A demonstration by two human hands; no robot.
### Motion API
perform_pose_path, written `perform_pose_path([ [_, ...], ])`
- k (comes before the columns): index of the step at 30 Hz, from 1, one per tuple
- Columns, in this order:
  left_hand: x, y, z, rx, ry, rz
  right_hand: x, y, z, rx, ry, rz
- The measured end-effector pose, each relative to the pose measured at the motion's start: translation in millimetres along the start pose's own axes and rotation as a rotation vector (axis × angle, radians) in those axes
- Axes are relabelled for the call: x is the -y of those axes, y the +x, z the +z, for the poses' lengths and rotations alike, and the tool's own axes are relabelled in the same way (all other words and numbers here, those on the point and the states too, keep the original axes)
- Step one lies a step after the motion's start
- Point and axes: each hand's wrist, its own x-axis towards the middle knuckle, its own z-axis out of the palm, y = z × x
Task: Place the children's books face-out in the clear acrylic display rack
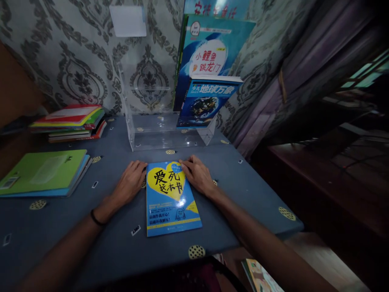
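Note:
A blue book (pixel 173 215) with a yellow heart on its cover lies flat on the table in front of me. At its upper left corner, the fingertips of my left hand (pixel 131 179) are bent in and hold the edge. My right hand (pixel 198 174) grips the upper right corner, its fingers curled beside the cover. Behind the book stands a clear acrylic rack (pixel 158 142). In the rack's right part, a blue book with a globe picture (pixel 202 103) leans in front of a taller teal book (pixel 225 44).
Several books form a stack (pixel 71 125) at the back left. Nearer on that side lies a green book (pixel 45 170) on top of others. The patterned tablecloth (pixel 249 198) ends at the right, and another book (pixel 263 275) is below the table's front edge.

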Motion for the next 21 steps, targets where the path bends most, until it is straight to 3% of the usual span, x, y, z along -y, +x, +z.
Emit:
perform_pose_path([
  [5, -14.7, 17.3, -2.3, 0.089, 0.093, 0.102, -19.2, 10.2, -1.7, 0.025, 0.212, -0.117],
  [11, -36.2, 49.3, 19.5, 0.246, 0.003, 0.284, -33.7, 16.6, 4.4, -0.003, 0.3, -0.196],
  [15, -36.7, 60.6, 30.9, 0.259, -0.018, 0.298, -38.7, 19.6, 9.2, -0.011, 0.32, -0.246],
  [21, -42.2, 58.8, 26.5, 0.277, -0.051, 0.374, -38.4, 20.2, 7.7, -0.018, 0.311, -0.264],
])
